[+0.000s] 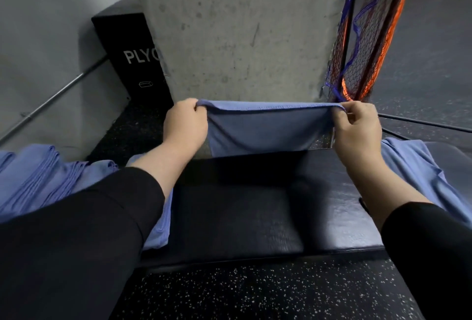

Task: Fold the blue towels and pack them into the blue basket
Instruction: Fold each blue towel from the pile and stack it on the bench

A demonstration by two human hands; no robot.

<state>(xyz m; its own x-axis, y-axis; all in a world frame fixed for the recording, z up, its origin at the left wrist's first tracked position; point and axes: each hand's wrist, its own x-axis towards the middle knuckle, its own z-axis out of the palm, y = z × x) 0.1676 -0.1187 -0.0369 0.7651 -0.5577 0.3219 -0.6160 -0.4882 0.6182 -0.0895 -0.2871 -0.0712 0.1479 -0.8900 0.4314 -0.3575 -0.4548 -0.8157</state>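
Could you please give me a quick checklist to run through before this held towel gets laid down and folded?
1. Left hand grips one top corner of the held blue cloth towel: ok.
2. Right hand pinches the other corner: ok.
3. Top edge stretched level between the hands: ok.
4. Bare patch of the black padded bench below the towel: ok.
5. Stack of folded blue towels lies left, loose blue towel right, both off the bare patch: ok.
6. Blue basket within reach: cannot tell, not in view.
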